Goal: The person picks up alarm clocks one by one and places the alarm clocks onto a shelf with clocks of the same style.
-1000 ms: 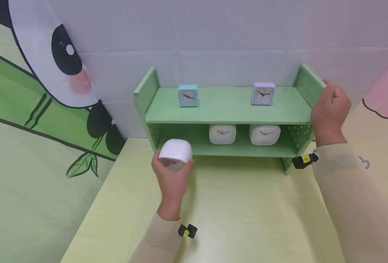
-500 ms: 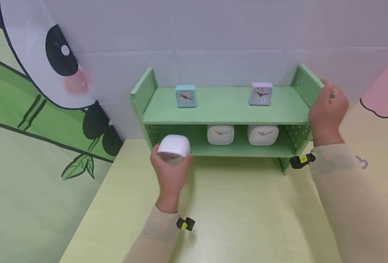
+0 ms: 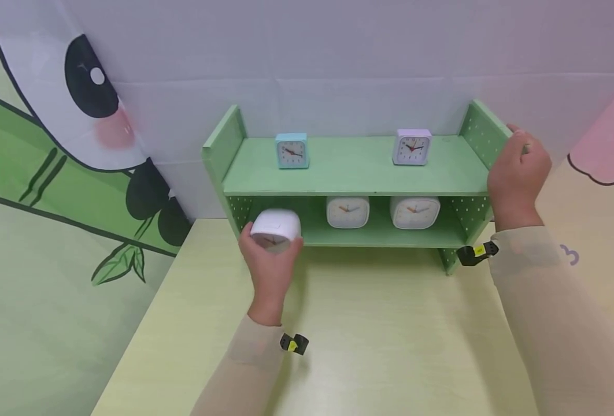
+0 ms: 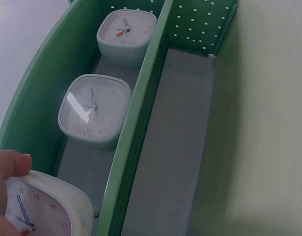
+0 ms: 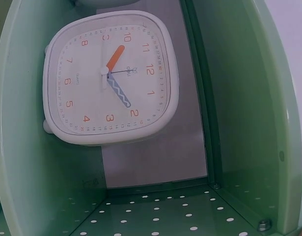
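While my left hand (image 3: 270, 268) grips the white clock (image 3: 276, 229), now nearer the lower shelf's left end than a second ago, my right hand (image 3: 517, 176) stays clasped on the green shelf (image 3: 359, 173) side, two clocks inside unmoved.

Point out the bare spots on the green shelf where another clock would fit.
Top board: a wide gap between the blue clock and the purple clock. Lower board: free at its left end, just behind the white clock held by the left hand; the middle and right are crowded by two white clocks.
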Demonstrator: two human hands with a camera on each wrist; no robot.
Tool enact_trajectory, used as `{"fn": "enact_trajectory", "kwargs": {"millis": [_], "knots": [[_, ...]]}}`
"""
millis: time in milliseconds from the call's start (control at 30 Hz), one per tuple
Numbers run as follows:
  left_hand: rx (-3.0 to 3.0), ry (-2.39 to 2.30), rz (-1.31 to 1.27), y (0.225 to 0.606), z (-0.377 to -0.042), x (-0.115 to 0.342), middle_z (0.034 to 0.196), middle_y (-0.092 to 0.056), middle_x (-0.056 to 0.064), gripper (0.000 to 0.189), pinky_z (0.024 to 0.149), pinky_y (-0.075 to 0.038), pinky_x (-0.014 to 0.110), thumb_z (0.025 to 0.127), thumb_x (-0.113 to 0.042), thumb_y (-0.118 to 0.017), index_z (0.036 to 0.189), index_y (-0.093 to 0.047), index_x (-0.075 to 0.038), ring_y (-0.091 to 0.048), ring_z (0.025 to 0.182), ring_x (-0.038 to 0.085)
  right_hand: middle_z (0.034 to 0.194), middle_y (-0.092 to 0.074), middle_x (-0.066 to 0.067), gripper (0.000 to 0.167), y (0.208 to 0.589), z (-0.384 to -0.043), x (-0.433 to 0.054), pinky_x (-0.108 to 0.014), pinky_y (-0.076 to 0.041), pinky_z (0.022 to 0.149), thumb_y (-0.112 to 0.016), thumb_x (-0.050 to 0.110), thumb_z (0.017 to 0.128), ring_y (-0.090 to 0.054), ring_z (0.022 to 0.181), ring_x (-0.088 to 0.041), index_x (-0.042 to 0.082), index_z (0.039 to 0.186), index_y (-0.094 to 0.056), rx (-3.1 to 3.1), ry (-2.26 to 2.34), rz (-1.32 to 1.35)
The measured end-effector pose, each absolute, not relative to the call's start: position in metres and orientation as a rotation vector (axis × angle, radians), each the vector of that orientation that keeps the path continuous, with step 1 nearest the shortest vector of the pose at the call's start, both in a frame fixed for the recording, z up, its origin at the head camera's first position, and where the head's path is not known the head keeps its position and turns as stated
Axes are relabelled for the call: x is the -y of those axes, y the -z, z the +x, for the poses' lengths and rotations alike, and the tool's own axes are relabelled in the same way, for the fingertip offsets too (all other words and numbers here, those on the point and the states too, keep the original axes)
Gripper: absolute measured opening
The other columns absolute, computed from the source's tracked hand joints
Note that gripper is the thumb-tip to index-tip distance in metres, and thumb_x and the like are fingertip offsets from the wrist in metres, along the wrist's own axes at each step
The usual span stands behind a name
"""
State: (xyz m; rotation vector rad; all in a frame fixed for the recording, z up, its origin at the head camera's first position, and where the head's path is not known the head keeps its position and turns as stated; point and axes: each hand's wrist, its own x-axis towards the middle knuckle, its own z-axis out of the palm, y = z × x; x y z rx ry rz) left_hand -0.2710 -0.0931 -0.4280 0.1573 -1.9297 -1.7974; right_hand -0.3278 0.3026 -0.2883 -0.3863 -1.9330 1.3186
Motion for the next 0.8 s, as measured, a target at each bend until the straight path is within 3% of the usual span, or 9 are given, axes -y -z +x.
{"fn": "enact_trajectory", "kwargs": {"millis": [300, 533, 800], "knots": [[1.957, 1.759, 0.174, 0.426, -0.283, 0.087, 0.149, -0.032, 0.012, 0.106, 0.105, -0.037, 0.045, 0.076, -0.021, -0.091, 0.156, -0.023, -0.005, -0.04, 0.127, 0.027, 0.117, -0.068, 0.001, 0.05, 0.285, -0.325, -0.304, -0.013, -0.051, 0.061, -0.031, 0.035, 0.11, -0.064, 0.081, -0.005, 0.008, 0.115, -0.072, 1.945, -1.345, -0.41], [1.96, 1.726, 0.218, 0.427, -0.289, 0.082, 0.152, -0.028, 0.014, 0.108, 0.107, -0.036, 0.046, 0.073, -0.022, -0.092, 0.155, -0.024, -0.007, -0.038, 0.13, 0.029, 0.112, -0.066, 0.003, 0.05, 0.286, -0.324, -0.303, -0.012, -0.05, 0.06, -0.031, 0.037, 0.11, -0.063, 0.078, -0.003, 0.012, 0.13, -0.071, 1.956, -1.344, -0.426], [1.993, 1.701, 0.253, 0.425, -0.296, 0.078, 0.154, -0.024, 0.02, 0.111, 0.111, -0.035, 0.047, 0.075, -0.027, -0.092, 0.157, -0.019, -0.004, -0.036, 0.133, 0.034, 0.108, -0.066, 0.005, 0.051, 0.288, -0.324, -0.304, -0.013, -0.051, 0.058, -0.031, 0.037, 0.11, -0.062, 0.076, -0.003, 0.012, 0.132, -0.07, 1.967, -1.353, -0.434]]}}
